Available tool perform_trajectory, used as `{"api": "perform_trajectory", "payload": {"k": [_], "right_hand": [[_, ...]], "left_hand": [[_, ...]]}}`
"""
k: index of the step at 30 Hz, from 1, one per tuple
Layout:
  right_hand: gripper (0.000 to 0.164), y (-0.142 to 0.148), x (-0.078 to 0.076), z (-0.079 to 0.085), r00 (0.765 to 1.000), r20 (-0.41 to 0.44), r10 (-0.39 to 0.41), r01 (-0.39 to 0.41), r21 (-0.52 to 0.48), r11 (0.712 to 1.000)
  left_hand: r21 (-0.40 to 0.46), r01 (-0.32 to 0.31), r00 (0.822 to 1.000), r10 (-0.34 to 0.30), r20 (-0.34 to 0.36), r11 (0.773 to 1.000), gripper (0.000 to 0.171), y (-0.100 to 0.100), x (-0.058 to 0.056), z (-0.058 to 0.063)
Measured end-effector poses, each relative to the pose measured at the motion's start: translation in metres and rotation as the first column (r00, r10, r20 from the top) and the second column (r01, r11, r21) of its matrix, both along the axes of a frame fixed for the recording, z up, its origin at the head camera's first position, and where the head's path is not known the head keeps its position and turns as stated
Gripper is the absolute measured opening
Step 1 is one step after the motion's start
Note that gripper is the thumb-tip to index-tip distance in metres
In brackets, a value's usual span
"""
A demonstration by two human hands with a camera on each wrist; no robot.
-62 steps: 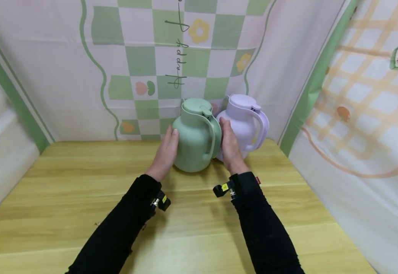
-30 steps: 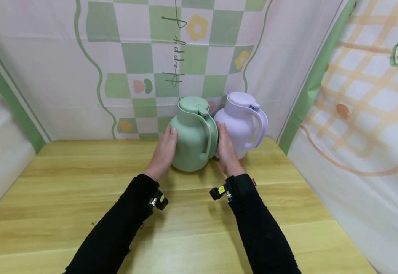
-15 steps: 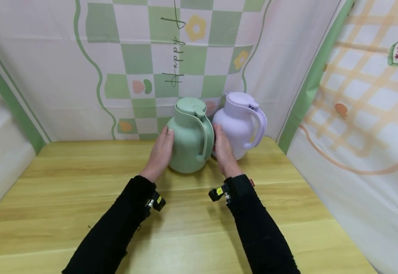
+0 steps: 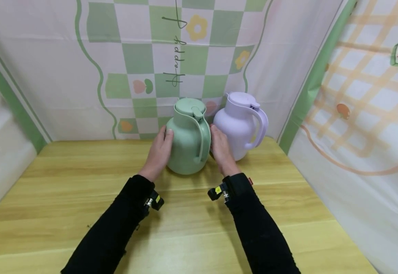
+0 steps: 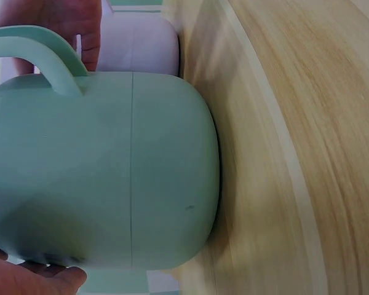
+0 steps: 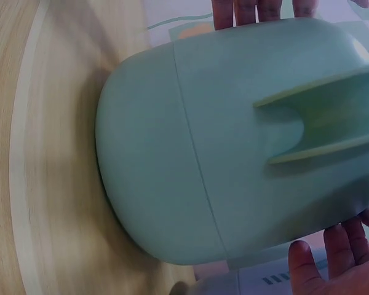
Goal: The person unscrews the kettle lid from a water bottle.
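A green thermos jug [image 4: 184,142] stands upright on the wooden table, its handle turned towards my right side. My left hand [image 4: 158,152] holds its left side, thumb in front. On the opposite side my right hand [image 4: 222,150] holds it beside the handle; part of its fingers is hidden in the head view. Both hands' fingertips touch the jug's body in the right wrist view, where my right hand [image 6: 338,264] shows below it. A lilac thermos jug [image 4: 234,127] stands just to the right, beyond my right hand, with a gap between the two jugs.
The wooden table [image 4: 192,224] ends at a patterned cloth backdrop [image 4: 140,61] behind the jugs. Cloth side walls [image 4: 356,125] stand at left and right. Small black cameras are strapped to both wrists.
Both hands have moved the green jug slightly left and a little nearer, away from the lilac jug, widening the gap. The lilac jug has stayed in place.
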State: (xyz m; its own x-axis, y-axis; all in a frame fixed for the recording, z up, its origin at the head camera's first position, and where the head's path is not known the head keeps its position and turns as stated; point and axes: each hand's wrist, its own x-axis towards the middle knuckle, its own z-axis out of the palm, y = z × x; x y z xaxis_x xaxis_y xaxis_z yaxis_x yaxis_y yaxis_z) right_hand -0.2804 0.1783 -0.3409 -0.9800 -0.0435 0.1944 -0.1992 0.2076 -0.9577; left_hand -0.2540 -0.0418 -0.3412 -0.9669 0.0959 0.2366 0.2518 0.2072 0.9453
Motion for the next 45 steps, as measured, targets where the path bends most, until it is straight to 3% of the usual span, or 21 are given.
{"api": "perform_trajectory", "payload": {"k": [3,9,12,16,23,28,37,41,45], "right_hand": [[0.074,0.001,-0.003,-0.002,1.0,-0.022,-0.009,0.01,0.048,0.999],[0.076,0.006,-0.008,-0.013,0.996,-0.001,0.093,-0.093,-0.014,0.996],[0.087,0.009,-0.012,-0.017,0.987,0.012,0.157,-0.157,-0.041,0.987],[0.103,0.012,-0.017,-0.02,0.97,0.063,0.235,-0.232,-0.05,0.971],[0.113,0.02,-0.022,-0.018,0.941,0.12,0.315,-0.315,-0.02,0.949],[0.119,0.023,-0.022,-0.018,0.936,0.113,0.334,-0.335,-0.014,0.942],[0.119,0.024,-0.016,-0.021,0.951,0.044,0.307,-0.31,0.101,0.945],[0.117,0.022,-0.014,-0.022,0.957,0.008,0.29,-0.287,0.168,0.943],[0.116,0.02,-0.013,-0.023,0.963,0.006,0.271,-0.268,0.169,0.948]], "left_hand": [[-0.017,0.002,1.0,-0.002,0.012,1.0,0.083,-0.001,-0.001,-0.003],[-0.038,0.012,0.999,-0.013,-0.034,0.999,0.098,-0.002,-0.004,-0.011],[-0.022,0.025,0.999,-0.026,-0.042,0.999,0.105,-0.003,-0.008,-0.014],[0.028,0.073,0.995,-0.071,-0.07,0.997,0.102,-0.004,-0.011,-0.017],[0.045,0.11,0.991,-0.107,-0.081,0.993,0.107,-0.003,-0.004,-0.007],[0.051,0.12,0.988,-0.115,-0.102,0.991,0.109,-0.001,0.001,0.0],[0.015,0.047,0.982,-0.044,-0.182,0.999,0.117,0.003,-0.017,-0.023],[-0.016,0.006,0.976,-0.009,-0.219,1.0,0.116,0.003,-0.02,-0.024],[-0.041,-0.011,0.975,0.001,-0.221,0.999,0.115,0.002,-0.018,-0.023]]}}
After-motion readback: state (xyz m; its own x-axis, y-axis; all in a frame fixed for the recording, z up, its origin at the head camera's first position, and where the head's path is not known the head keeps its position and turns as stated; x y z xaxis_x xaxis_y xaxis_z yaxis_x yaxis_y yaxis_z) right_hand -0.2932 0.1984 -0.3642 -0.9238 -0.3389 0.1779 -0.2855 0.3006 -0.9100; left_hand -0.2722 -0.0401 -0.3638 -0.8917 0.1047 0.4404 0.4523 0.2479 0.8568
